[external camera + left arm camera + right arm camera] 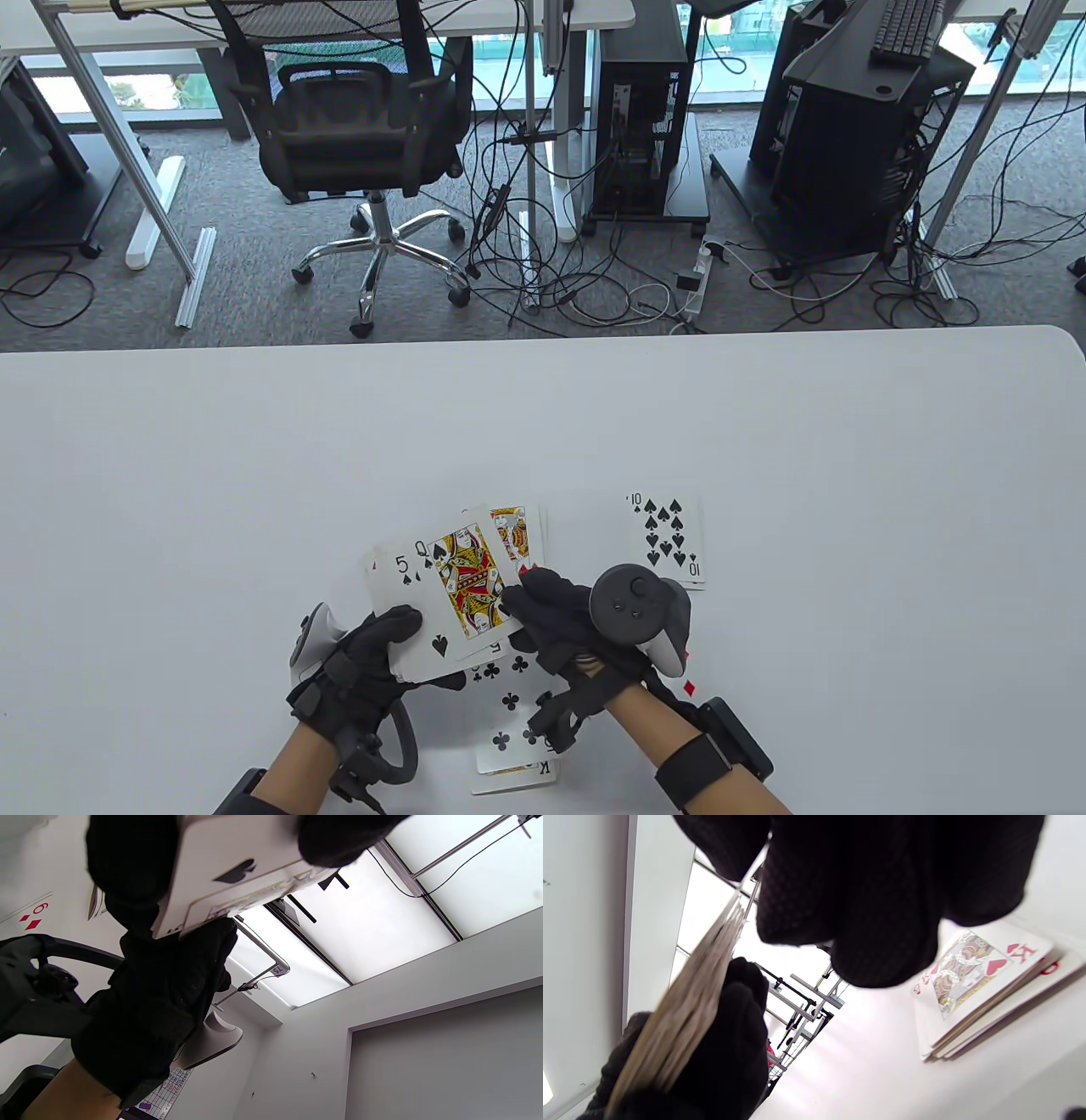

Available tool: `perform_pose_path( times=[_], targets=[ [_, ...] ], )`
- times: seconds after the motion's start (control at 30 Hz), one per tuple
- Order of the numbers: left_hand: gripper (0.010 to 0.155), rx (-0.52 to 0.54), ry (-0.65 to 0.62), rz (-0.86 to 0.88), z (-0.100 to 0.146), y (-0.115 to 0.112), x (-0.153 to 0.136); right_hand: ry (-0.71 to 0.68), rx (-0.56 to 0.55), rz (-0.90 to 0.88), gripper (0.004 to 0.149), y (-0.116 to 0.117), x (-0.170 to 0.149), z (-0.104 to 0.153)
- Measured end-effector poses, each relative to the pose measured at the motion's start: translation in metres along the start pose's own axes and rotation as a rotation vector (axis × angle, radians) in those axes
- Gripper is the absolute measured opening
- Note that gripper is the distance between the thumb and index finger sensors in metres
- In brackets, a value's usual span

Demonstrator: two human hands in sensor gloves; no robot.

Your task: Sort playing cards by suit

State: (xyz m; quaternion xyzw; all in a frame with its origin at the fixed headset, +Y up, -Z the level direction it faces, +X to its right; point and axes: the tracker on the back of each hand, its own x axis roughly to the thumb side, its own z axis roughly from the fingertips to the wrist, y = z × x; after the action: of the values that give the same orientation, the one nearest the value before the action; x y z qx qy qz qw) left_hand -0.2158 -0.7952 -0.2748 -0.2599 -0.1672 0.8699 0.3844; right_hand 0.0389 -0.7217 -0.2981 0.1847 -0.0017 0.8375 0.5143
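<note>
The left hand holds a small fanned packet of cards above the tabletop, its grip closed around the lower edge, with a five of spades and the queen of spades on top. The right hand pinches the right edge of the queen, so its grip is closed on this card. Three piles already lie on the tabletop: the ten of spades to the right, a hearts pile with a king on top just behind the hands, and a clubs pile under the wrists. I think the queen belongs on the spade pile. The risk is that the pinch takes two cards together, because the fan is tight and the gloves are thick; then a wrong suit could land on the ten. Also, the right wrist, which hangs close over the clubs, could push that pile out of order.
</note>
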Motion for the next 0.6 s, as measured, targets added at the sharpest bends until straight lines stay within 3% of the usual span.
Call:
perform_pose_path(
  times=[0.33,0.47,0.6],
  targets=[
    [0.056,0.011,0.0,0.004,0.001,0.0,0.0,0.22,-0.131,-0.201,0.042,-0.079,-0.048,-0.03],
    [0.056,0.014,-0.002,-0.001,0.001,0.001,0.001,0.375,-0.276,0.066,0.042,-0.106,-0.071,-0.031],
    [0.056,0.015,0.002,-0.001,0.001,0.001,0.001,0.499,-0.242,0.404,0.043,-0.115,-0.09,-0.029]
  ],
)
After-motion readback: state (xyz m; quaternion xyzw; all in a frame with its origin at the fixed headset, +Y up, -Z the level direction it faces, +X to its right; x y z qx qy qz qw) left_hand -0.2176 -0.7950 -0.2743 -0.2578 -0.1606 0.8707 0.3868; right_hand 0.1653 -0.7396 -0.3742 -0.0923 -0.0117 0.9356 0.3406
